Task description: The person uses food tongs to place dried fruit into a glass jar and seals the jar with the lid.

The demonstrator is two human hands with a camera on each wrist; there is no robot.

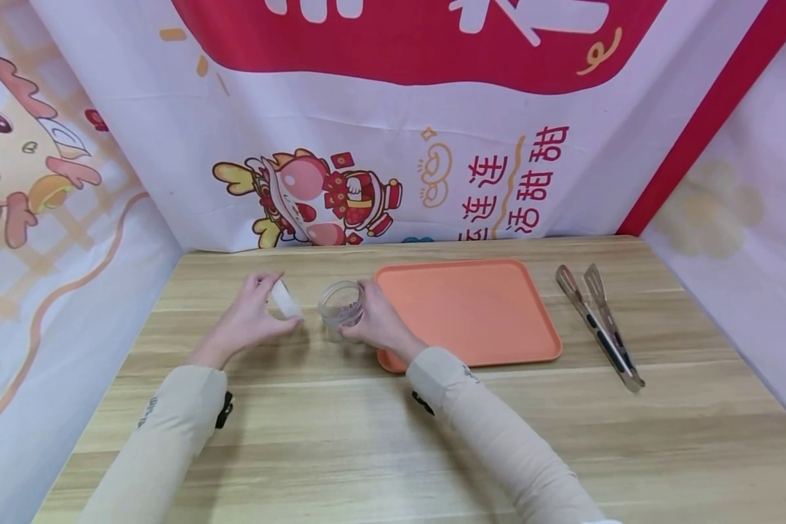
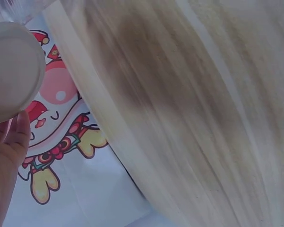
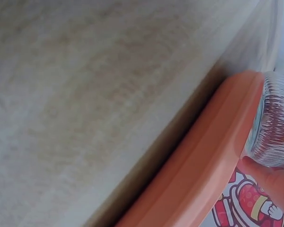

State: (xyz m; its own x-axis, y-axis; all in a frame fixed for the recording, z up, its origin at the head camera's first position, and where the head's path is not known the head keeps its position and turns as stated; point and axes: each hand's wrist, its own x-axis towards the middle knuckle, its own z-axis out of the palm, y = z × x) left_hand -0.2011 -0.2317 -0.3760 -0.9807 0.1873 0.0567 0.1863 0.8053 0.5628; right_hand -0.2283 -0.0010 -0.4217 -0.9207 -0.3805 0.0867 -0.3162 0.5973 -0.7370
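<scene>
My left hand [image 1: 249, 316] pinches a round white lid [image 1: 284, 299] between thumb and fingers, tilted on its edge above the table. In the left wrist view the lid [image 2: 12, 71] shows its flat pale face. My right hand [image 1: 383, 320] grips a clear ribbed jar [image 1: 334, 298] from its right side. The jar's mouth is uncovered, and some dark reddish contents show inside; in the right wrist view they show through the jar's wall [image 3: 276, 123]. Lid and jar are a short gap apart. The right hand overlaps the left edge of an orange tray [image 1: 468, 313].
A pair of metal tongs [image 1: 605, 335] with black grips lies to the right of the tray, its arms spread toward the back. Everything is on a wood-grain table [image 1: 340, 444]. A printed cloth [image 1: 393, 102] hangs behind the table's back edge and along both sides.
</scene>
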